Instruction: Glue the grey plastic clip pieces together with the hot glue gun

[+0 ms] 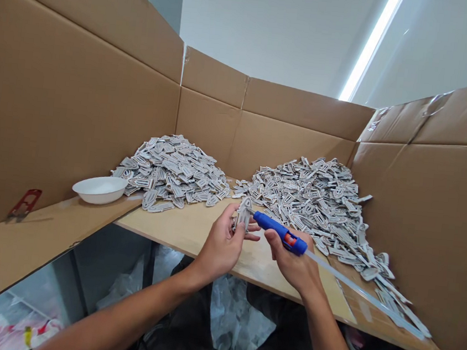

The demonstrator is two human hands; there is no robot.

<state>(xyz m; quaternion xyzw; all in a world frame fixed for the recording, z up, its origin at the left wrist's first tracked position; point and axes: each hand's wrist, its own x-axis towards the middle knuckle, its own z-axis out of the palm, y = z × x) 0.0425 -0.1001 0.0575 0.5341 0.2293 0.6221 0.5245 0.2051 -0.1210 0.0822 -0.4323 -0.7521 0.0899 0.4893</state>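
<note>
My left hand (223,243) holds up a small grey slotted piece (244,212) with a rounded top, gripped between thumb and fingers. In my right hand (294,262) is a blue glue gun (280,231) with an orange part in its side. Its nozzle points left at the grey piece; whether it touches cannot be made out. A long translucent glue stick (363,291) runs out of the gun's back toward the lower right. Both hands are above the front part of the wooden board (177,229).
Heaps of similar grey pieces lie at the back left (175,171) and right (310,197). A white bowl (99,190) and a red-handled tool (25,204) are at left. Tall cardboard walls (296,137) enclose the table. Clear plastic (235,314) hangs below its front edge.
</note>
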